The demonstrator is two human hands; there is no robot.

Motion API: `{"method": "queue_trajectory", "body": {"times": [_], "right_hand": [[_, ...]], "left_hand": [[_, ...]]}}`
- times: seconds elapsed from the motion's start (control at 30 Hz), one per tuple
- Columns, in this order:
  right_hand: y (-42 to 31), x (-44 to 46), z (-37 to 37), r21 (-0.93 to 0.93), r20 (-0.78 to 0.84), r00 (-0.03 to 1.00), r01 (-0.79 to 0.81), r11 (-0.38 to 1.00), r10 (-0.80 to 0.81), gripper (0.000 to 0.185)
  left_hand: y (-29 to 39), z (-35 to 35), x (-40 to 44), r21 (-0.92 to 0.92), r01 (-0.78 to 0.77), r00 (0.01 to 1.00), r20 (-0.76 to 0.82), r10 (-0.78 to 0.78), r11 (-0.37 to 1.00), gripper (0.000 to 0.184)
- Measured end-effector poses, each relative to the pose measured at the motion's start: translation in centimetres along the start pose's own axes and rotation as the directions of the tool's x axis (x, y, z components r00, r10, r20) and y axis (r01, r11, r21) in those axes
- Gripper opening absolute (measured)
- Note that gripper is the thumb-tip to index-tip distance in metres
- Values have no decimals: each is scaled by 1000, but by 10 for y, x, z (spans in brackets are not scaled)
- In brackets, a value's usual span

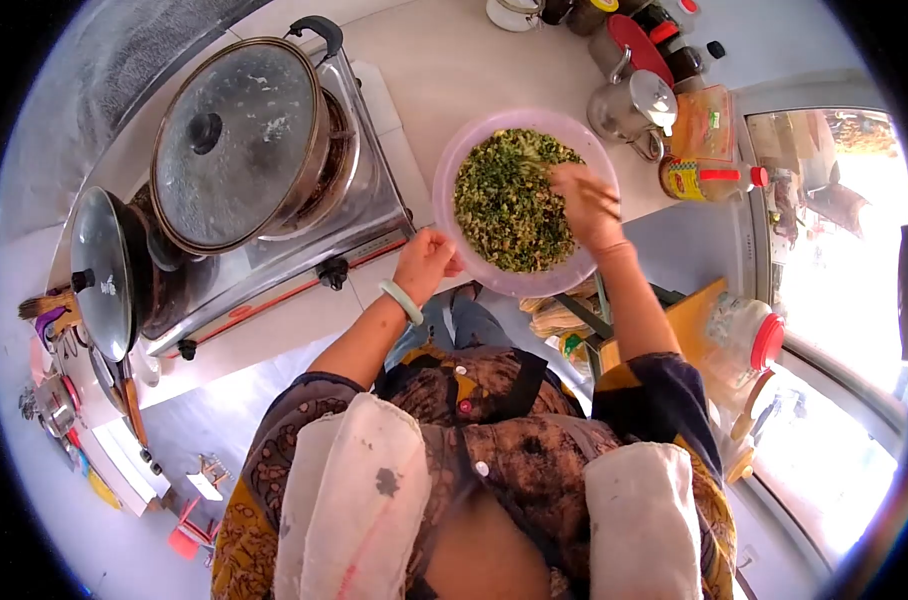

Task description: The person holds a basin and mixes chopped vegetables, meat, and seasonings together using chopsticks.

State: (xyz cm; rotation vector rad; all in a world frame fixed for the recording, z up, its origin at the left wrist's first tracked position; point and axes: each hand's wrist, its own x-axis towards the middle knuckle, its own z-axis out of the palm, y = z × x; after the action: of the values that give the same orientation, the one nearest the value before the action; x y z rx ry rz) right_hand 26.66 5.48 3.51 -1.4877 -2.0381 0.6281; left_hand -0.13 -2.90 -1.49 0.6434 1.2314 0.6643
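A pale pink bowl (442,205) holds a chopped mix of green leaves and yellowish bits (514,205). My left hand (429,262), with a pale bangle (402,301) at the wrist, is closed at the bowl's near left rim. Over the right side of the mix is my right hand (589,208), its fingers curled and smeared by motion. A faint streak runs from those fingers into the greens; what they hold cannot be made out.
Left of the bowl, a gas stove (274,290) carries a large lidded pan (239,150) and a smaller lidded pan (104,270). A metal pot (629,108) and an oil bottle (709,179) stand behind to the right. A red-lidded jar (739,335) sits by the window.
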Motion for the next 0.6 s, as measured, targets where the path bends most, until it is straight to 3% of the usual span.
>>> {"method": "queue_trajectory", "body": {"times": [0.03, 0.07, 0.13, 0.2, 0.27, 0.33, 0.4, 0.47, 0.6], "right_hand": [[2, -1, -13, 258, 7, 986, -161, 953, 165, 23], [-1, -6, -30, 284, 43, 940, -336, 898, 338, 24], [27, -39, -42, 12, -4, 980, -200, 980, 200, 22], [7, -73, -47, -16, 56, 952, -299, 954, 300, 20], [1, -108, -34, -166, 114, 989, -77, 983, 97, 18], [-49, -109, -24, 195, 111, 946, -322, 926, 305, 15], [-66, -105, -5, 366, 137, 915, -403, 839, 380, 12], [-77, -85, 8, 314, 90, 971, -239, 919, 222, 15], [-60, -50, 41, 465, 129, 945, -326, 823, 302, 20]], "left_hand": [[-4, -1, 2, -32, -13, 1000, 16, 14, 999, 14], [-8, -2, 4, -39, -13, 1000, 18, 14, 999, 14], [-7, -2, 3, -58, -14, 1000, 19, 15, 998, 14], [-10, -1, 6, -85, -7, 1000, 16, 8, 996, 14], [-10, -2, 6, -99, -4, 1000, 8, 5, 995, 14], [-8, -1, 4, -93, -1, 1000, 12, 2, 996, 14], [-5, -1, 2, -77, 0, 1000, 22, 2, 997, 14], [-5, -1, 2, -71, -3, 1000, 21, 4, 997, 14], [-4, -1, 1, -53, -2, 1000, 12, 3, 999, 14]]}}
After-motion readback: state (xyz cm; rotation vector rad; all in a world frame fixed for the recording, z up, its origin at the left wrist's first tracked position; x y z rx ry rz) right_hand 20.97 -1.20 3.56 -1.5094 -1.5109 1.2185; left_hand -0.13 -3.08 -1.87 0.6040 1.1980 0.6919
